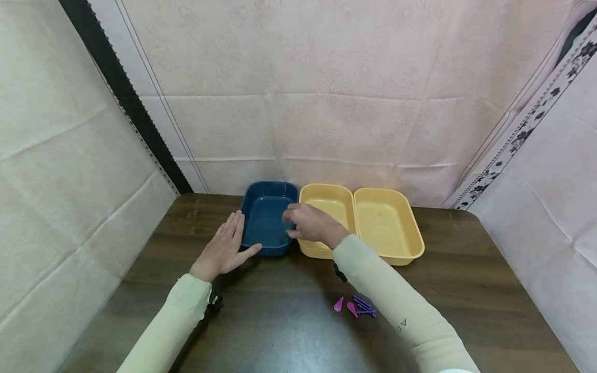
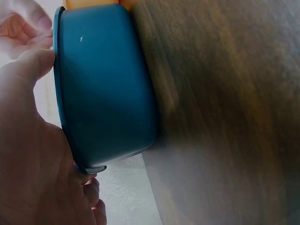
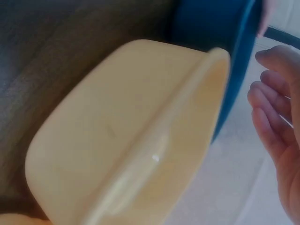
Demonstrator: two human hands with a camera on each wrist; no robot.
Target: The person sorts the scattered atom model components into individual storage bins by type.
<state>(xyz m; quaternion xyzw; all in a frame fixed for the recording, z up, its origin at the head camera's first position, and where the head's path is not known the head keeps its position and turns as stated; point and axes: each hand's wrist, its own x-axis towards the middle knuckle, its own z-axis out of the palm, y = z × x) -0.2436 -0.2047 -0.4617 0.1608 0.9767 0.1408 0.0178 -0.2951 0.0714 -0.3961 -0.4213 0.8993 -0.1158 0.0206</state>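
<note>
A dark blue tray (image 1: 264, 220) stands on the brown table (image 1: 289, 326), beside two yellow trays (image 1: 326, 201) (image 1: 389, 225) in a row. My left hand (image 1: 225, 247) lies flat against the blue tray's left wall (image 2: 103, 93), fingers straight and thumb along its near corner. My right hand (image 1: 309, 224) hovers over the seam between the blue tray and the nearer yellow tray (image 3: 117, 131). Its fingers (image 3: 274, 110) are loosely curved just off the blue rim (image 3: 236, 70) and hold nothing.
Small pink and purple clips (image 1: 355, 306) lie on the table near my right forearm. Pale cloth walls close in the table at the back and on both sides. The trays sit against the back wall.
</note>
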